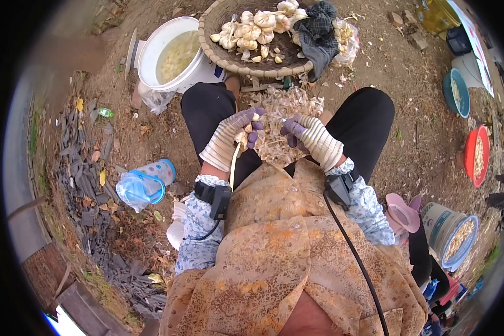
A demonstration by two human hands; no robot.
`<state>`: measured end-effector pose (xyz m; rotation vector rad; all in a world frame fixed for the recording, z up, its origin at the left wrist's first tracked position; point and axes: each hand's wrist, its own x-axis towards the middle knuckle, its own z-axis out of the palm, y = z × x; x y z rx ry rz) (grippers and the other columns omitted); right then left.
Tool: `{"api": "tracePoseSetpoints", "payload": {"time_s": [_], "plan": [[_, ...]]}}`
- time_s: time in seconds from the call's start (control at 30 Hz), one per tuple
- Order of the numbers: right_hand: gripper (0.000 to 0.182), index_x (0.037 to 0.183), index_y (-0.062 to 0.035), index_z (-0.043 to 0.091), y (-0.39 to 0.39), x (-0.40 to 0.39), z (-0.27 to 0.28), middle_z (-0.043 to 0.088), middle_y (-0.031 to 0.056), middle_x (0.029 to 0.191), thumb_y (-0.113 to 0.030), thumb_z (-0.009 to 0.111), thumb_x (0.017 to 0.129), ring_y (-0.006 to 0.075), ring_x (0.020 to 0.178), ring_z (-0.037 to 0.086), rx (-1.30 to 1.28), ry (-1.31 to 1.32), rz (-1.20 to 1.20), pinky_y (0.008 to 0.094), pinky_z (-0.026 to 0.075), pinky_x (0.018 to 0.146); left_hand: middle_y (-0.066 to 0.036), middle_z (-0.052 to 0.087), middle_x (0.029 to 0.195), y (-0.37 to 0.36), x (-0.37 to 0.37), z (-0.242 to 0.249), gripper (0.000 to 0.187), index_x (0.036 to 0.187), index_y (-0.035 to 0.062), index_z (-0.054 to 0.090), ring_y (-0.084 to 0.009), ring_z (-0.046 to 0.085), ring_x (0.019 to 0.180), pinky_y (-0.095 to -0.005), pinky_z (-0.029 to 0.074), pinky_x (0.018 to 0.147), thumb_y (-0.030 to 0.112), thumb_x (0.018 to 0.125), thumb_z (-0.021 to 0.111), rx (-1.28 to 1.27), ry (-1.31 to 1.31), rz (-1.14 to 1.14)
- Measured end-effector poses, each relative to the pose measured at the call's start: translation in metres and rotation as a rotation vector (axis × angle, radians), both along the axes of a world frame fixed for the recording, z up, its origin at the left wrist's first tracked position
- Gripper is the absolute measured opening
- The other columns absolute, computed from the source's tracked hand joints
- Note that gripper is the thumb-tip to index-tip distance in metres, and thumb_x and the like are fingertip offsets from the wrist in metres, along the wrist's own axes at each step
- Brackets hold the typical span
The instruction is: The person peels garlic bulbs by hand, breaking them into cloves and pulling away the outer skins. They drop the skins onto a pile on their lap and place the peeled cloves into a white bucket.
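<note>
Left hand (235, 133) closed round stemmed garlic bulb (241, 136), right hand (316, 137) curled, its hold probably small but can't tell, garlic heap (254, 29) inside basket (246, 69), dark cloth (317, 35) over right edge.

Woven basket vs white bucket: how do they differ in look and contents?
The woven basket is brown and broad; the white bucket is smooth-walled and narrower across the mouth.
The basket holds garlic bulbs, a few loose cloves and a dark cloth; the bucket holds pale pieces in liquid.
Both are round and open-topped.
</note>
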<state>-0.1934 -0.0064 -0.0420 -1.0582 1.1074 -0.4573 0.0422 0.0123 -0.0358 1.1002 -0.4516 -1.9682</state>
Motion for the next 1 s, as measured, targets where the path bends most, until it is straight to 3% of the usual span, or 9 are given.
{"api": "tracePoseSetpoints", "payload": {"time_s": [0.13, 0.2, 0.23, 0.33, 0.53, 0.6, 0.73, 0.87, 1.0], "plan": [[0.033, 0.103, 0.0018, 0.067, 0.000, 0.006, 0.000, 0.065, 0.0064, 0.071, -0.029, 0.057, 0.098, 0.0107, 0.055, 0.055, 0.165, -0.170, -0.014, 0.0272, 0.041, 0.051, -0.006, 0.067, 0.089, 0.000, -0.008, -0.003, 0.036, 0.119, -0.0014, 0.062, -0.0083, 0.060, 0.061, -0.0187, 0.050, 0.052, 0.025, 0.094, 0.065, 0.044, -0.031, 0.062], [0.035, 0.105, 0.0034, 0.067, 0.002, 0.016, -0.013, 0.067, 0.0151, 0.074, -0.030, 0.059, 0.097, 0.0223, 0.061, 0.061, -0.347, 0.002, 0.008, 0.0339, 0.047, 0.057, -0.006, 0.067, 0.088, 0.002, -0.012, -0.003, 0.035, 0.118, -0.0011, 0.062, -0.0087, 0.061, 0.061, -0.0190, 0.050, 0.052, 0.024, 0.094, 0.065, 0.030, -0.049, 0.071], [0.031, 0.111, 0.0051, 0.063, 0.001, 0.018, -0.018, 0.063, 0.0084, 0.073, -0.023, 0.058, 0.099, 0.0152, 0.062, 0.059, -0.445, 0.092, 0.057, 0.0321, 0.046, 0.056, -0.006, 0.067, 0.087, 0.004, -0.016, -0.002, 0.033, 0.116, -0.0008, 0.063, -0.0093, 0.061, 0.062, -0.0195, 0.050, 0.052, 0.024, 0.094, 0.065, -0.013, -0.104, 0.082], [0.030, 0.111, 0.0035, 0.064, -0.001, 0.022, -0.020, 0.063, 0.0114, 0.072, -0.024, 0.059, 0.098, 0.0184, 0.061, 0.059, -0.582, 0.220, 0.088, 0.0332, 0.046, 0.056, -0.005, 0.067, 0.083, 0.007, -0.026, -0.005, 0.027, 0.112, 0.0002, 0.065, -0.0104, 0.062, 0.063, -0.0218, 0.051, 0.052, 0.021, 0.094, 0.065, -0.067, -0.159, 0.130], [0.024, 0.104, -0.0009, 0.066, -0.002, 0.024, -0.033, 0.063, 0.0230, 0.079, -0.022, 0.061, 0.094, 0.0396, 0.070, 0.063, -0.873, 0.339, 0.105, 0.0441, 0.048, 0.059, -0.006, 0.064, 0.078, 0.008, -0.041, -0.014, 0.019, 0.106, -0.0007, 0.066, -0.0130, 0.059, 0.057, -0.0262, 0.049, 0.048, 0.013, 0.093, 0.066, -0.002, -0.223, 0.303], [0.027, 0.090, -0.0006, 0.063, -0.001, 0.025, -0.029, 0.063, 0.0224, 0.075, -0.027, 0.059, 0.093, 0.0414, 0.073, 0.062, -0.898, 0.517, 0.201, 0.0471, 0.048, 0.062, -0.006, 0.064, 0.077, 0.008, -0.042, -0.017, 0.019, 0.105, -0.0004, 0.067, -0.0130, 0.059, 0.058, -0.0263, 0.049, 0.048, 0.014, 0.093, 0.067, 0.010, -0.231, 0.324], [0.024, 0.090, -0.0016, 0.063, -0.001, 0.027, -0.016, 0.062, 0.0206, 0.071, -0.025, 0.059, 0.094, 0.0404, 0.070, 0.062, -0.998, 0.595, 0.287, 0.0467, 0.048, 0.060, -0.007, 0.066, 0.080, 0.009, -0.041, -0.024, 0.019, 0.103, 0.0004, 0.068, -0.0129, 0.059, 0.058, -0.0262, 0.048, 0.048, 0.015, 0.091, 0.069, 0.003, -0.253, 0.373], [0.023, 0.100, -0.0057, 0.069, 0.007, 0.023, -0.008, 0.064, 0.0172, 0.073, -0.027, 0.063, 0.094, 0.0338, 0.063, 0.062, -0.918, 0.261, 0.324, 0.0400, 0.049, 0.058, -0.008, 0.068, 0.083, 0.004, -0.040, -0.025, 0.021, 0.105, 0.0015, 0.069, -0.0128, 0.059, 0.057, -0.0255, 0.048, 0.048, 0.017, 0.091, 0.070, 0.010, -0.263, 0.468], [0.032, 0.102, 0.0002, 0.069, 0.008, 0.017, 0.016, 0.059, 0.0000, 0.065, -0.030, 0.060, 0.098, 0.0079, 0.057, 0.053, -0.161, -0.123, 0.217, 0.0246, 0.043, 0.053, -0.010, 0.069, 0.085, -0.030, 0.014, -0.006, 0.027, 0.112, 0.0033, 0.067, -0.0118, 0.059, 0.058, -0.0252, 0.048, 0.046, 0.021, 0.091, 0.070, -0.059, -0.183, 0.466]]}}
